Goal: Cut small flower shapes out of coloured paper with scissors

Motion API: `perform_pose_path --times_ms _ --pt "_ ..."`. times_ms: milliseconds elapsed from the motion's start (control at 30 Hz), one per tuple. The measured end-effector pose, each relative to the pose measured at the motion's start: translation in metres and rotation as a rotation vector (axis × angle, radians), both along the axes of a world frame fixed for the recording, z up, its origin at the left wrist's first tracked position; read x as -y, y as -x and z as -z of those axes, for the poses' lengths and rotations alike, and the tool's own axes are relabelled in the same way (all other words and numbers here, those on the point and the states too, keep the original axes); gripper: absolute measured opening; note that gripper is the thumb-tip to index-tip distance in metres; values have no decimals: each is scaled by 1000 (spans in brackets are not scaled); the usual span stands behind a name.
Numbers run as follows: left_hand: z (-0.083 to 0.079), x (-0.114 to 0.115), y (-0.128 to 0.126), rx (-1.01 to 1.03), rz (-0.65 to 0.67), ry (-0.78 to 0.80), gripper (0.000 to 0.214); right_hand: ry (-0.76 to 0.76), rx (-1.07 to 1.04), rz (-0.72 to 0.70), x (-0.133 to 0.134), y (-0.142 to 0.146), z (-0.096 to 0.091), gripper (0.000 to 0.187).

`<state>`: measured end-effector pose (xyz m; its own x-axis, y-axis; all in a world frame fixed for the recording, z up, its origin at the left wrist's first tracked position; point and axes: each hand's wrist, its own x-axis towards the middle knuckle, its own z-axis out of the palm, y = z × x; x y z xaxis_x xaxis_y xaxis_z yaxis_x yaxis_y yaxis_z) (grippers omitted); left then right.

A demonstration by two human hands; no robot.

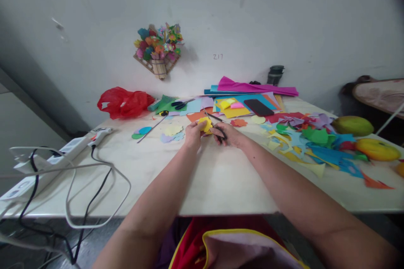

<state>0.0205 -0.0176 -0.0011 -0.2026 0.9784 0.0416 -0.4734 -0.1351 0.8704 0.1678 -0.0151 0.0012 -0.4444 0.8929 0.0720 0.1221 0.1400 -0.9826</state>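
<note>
My left hand (192,133) pinches a small yellow paper piece (205,125) above the middle of the white table (214,180). My right hand (227,133) is closed round the black handles of a pair of scissors (216,124), whose blades point up and left beside the yellow paper. Both forearms reach forward from the near edge. Cut paper shapes lie just left of my hands: a pale yellow one (173,129), a lilac one (172,137) and a blue and green disc (142,132). A small orange flower shape (238,122) lies just behind my right hand.
A second pair of scissors (180,104), coloured sheets and a black phone (258,107) lie at the back. Paper scraps (315,143) and two mangoes (352,125) fill the right. A red bag (124,102), power strip (59,155) and cables sit left.
</note>
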Motion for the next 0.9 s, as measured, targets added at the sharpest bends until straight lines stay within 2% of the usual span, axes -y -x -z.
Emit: perform_pose_path --times_ms 567,900 --pt "-3 3 -4 20 -44 0 25 -14 8 25 5 3 -4 22" --pt "0 1 -6 15 -81 14 28 1 -7 52 7 7 -6 21"
